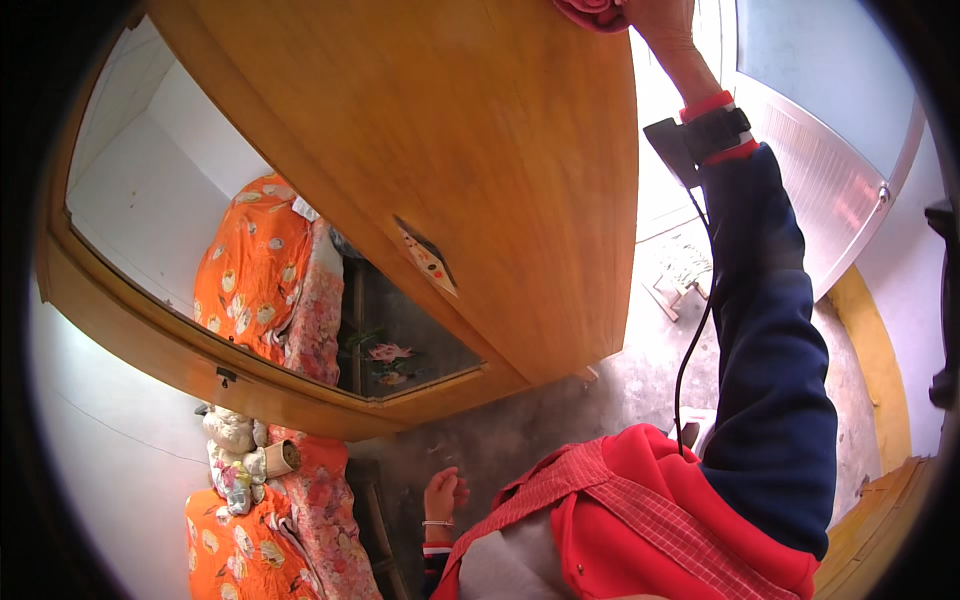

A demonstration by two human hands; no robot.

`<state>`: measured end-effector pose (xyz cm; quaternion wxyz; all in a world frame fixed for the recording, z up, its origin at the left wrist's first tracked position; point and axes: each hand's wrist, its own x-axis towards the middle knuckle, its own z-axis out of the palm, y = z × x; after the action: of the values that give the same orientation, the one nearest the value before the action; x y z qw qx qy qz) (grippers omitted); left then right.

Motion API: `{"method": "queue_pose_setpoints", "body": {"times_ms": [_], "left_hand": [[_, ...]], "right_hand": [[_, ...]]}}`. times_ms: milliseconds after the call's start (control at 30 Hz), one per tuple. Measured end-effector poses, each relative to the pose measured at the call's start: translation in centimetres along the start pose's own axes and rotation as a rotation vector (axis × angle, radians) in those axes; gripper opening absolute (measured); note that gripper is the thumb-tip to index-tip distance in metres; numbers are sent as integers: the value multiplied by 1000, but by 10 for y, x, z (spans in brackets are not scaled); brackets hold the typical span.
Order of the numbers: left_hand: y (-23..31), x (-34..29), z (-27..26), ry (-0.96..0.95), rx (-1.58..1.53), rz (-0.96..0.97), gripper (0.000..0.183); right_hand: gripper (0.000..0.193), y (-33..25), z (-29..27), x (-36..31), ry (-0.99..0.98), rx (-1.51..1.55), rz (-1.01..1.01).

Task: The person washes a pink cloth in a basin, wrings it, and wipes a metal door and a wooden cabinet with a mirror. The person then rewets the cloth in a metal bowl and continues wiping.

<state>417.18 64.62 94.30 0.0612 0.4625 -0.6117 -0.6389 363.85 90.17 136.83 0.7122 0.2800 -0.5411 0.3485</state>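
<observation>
My right arm reaches up along the wooden wardrobe's side. At the top edge of the picture my right hand (660,18) is closed on a bunched pinkish-red cloth (597,12), which lies against the upper part of the wardrobe (500,180). The frame cuts off part of that hand. Low in the middle, my left hand (444,495) hangs beside my body, its fingers loosely bent and slightly apart, with nothing seen in it. The wardrobe has a long mirror (430,325) with a painted flower, and a dark diamond-shaped handle plate (425,255).
On the left is a bed with orange floral bedding (225,550) and a stuffed toy (230,435); the mirror reflects similar bedding. To the right, a pale door (840,180) stands ajar by a bright doorway. A small wooden stool (675,295) stands on the floor there.
</observation>
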Motion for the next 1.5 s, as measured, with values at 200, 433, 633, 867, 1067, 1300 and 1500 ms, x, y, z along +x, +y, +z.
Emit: {"method": "queue_pose_setpoints", "body": {"times_ms": [200,433,633,867,1067,1300,1500], "left_hand": [[-1,0,7,-6,-5,-38,21],[-2,-10,1,-5,73,-87,23],[2,-25,-3,-7,125,-119,24],[2,-29,-11,-20,133,-93,24],[5,-9,-32,-76,156,-90,24],[9,22,-106,-108,170,-77,24],[2,51,-174,-130,248,-82,25]], "right_hand": [[24,-8,-28,-133,-454,293,176],[21,-72,-94,-320,-708,261,36],[14,-66,-103,-345,-783,365,159],[47,-6,-65,-209,-246,195,362],[50,-43,-65,-236,-278,110,582],[48,-192,-46,-337,-245,448,983],[38,-303,-44,-384,-625,303,595]]}}
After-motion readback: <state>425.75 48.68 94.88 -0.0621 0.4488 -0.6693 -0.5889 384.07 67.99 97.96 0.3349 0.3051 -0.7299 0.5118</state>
